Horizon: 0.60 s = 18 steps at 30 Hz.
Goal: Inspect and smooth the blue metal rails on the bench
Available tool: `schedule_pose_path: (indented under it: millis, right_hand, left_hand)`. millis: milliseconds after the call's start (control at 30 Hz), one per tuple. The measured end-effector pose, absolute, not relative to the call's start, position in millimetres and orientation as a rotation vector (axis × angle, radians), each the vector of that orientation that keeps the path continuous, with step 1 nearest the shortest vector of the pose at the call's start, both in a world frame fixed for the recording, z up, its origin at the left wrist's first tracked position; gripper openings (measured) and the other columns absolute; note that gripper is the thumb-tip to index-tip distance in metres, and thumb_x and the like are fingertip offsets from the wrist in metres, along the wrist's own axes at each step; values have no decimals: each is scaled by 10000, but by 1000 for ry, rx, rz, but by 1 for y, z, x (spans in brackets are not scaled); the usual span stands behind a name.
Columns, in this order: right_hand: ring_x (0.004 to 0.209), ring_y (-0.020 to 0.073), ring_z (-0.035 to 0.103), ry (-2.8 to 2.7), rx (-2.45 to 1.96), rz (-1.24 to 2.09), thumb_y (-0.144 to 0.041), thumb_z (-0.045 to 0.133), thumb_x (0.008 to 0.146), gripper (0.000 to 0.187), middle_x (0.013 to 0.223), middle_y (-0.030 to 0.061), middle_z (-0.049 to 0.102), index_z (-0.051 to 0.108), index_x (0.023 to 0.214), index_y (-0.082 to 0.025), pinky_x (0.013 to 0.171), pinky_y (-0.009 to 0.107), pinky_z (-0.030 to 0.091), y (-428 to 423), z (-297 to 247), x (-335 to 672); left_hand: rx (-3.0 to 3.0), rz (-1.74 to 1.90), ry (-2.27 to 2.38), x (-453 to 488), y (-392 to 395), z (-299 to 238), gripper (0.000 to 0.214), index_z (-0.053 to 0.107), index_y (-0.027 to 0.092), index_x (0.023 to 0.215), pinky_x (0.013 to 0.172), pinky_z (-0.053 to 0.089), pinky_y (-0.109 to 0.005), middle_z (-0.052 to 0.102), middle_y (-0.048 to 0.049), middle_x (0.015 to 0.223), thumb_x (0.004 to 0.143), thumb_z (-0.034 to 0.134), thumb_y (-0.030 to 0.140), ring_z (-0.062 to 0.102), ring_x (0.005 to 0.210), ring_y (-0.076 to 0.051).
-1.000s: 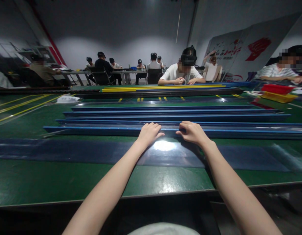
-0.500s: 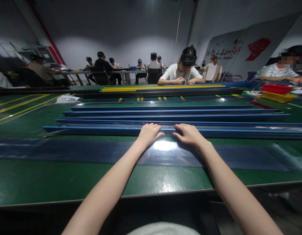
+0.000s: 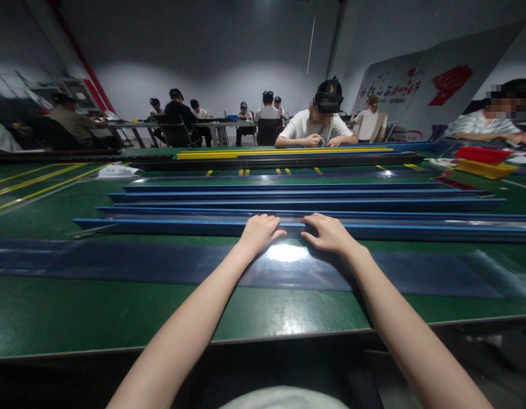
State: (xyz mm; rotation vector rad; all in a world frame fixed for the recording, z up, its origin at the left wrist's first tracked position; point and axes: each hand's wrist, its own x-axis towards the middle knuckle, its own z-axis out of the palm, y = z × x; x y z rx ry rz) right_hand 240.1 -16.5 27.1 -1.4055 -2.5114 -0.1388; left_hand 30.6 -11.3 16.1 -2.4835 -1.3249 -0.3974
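Observation:
A long blue channel strip (image 3: pixel 195 228) with raised edges lies crosswise on the green table. My left hand (image 3: pixel 260 233) grips its near wall, fingers curled over the upper edge and thumb on the side facing me. A short gap to the right, my right hand (image 3: pixel 329 232) holds the same wall in the same way. Its fingertips are partly hidden behind the edge. Closer to me, a clear plastic sheet (image 3: pixel 161 264) lies flat under my forearms, with a bright light reflection on it.
More blue strips (image 3: pixel 288 196) lie parallel beyond. Farther back are yellow strips (image 3: pixel 284 153), black strips (image 3: pixel 288 163) and a white packet (image 3: pixel 117 172). A red tray (image 3: pixel 482 155) and a yellow tray (image 3: pixel 484 168) sit at right. Across the table a person (image 3: pixel 318 122) works.

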Motion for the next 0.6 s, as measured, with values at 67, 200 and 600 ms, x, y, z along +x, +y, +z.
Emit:
schedule_pose_path:
  millis: [67,200,600]
  right_hand:
    - [937,205,576,-2510,-1412,-132,-334,470,794,313,1048,91,628,591,1036,-177,759,265,399,-17,27,240]
    - [938,203,574,-2509,-1430,-125,-336,464,800,313,1052,90,627,594,1040,-182,762,264,396,-18,29,240]
    - [966,209,568,-2538,-1460,-123,-316,455,812,312,1065,91,627,593,1061,-188,771,274,401,-18,31,238]
  left_hand:
    - [-2487,-400,-1324,30,-11,16,314,592,171,883,663,380,-270,657,-53,851,843,482,463,587,838,-195]
    - [-2492,-399,-1326,30,-10,16,316,592,172,878,666,384,-267,658,-51,851,842,483,467,589,836,-193]
    - [-2509,-397,-1344,30,-10,16,314,587,176,876,677,391,-277,655,-60,850,849,470,466,591,830,-198]
